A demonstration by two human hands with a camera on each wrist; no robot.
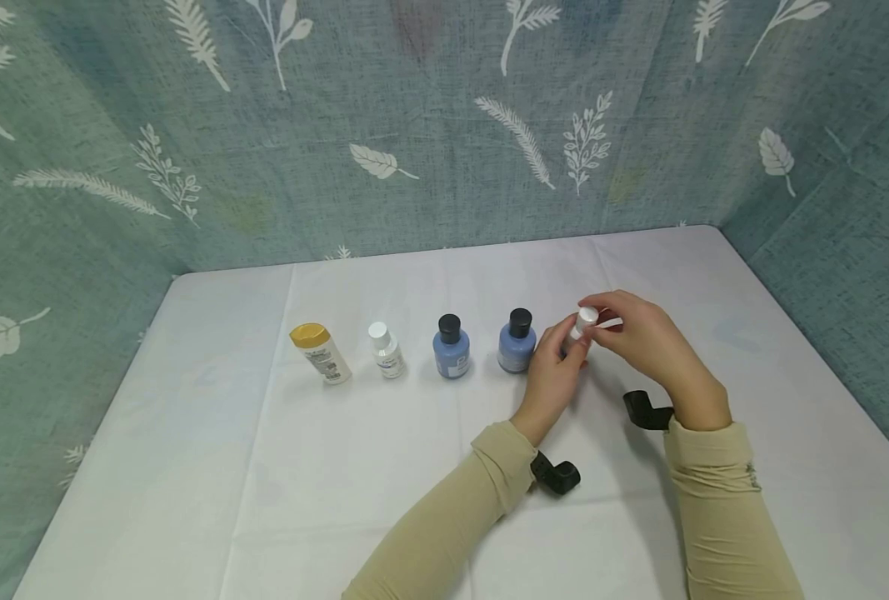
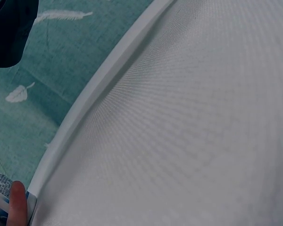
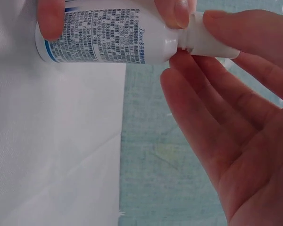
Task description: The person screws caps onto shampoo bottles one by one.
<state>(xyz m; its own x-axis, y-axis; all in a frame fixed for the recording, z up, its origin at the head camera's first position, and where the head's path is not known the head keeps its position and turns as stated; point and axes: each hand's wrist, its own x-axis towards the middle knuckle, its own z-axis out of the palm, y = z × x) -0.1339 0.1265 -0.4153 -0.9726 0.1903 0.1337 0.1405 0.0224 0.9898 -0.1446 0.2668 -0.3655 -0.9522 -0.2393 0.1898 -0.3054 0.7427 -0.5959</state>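
Observation:
My left hand (image 1: 549, 379) grips the body of a small white bottle (image 3: 99, 35), which has a blue-edged label of dense print. The thumb and fingers of my right hand (image 1: 642, 333) pinch its white cap (image 3: 212, 40) at the neck. A little of the neck shows between cap and shoulder in the right wrist view. Just left of my left hand stands a blue bottle (image 1: 516, 346) with a black cap. The left wrist view catches only one fingertip (image 2: 18, 205) against the bottle, low in the corner.
Left along the white-covered table (image 1: 369, 467) stand another black-capped blue bottle (image 1: 451, 354), a small white bottle (image 1: 388, 354) and a tilted-looking white bottle (image 1: 327, 358) with a yellow cap. A patterned green curtain (image 1: 429, 200) rises behind. Black wrist mounts (image 1: 556, 477) jut from both sleeves.

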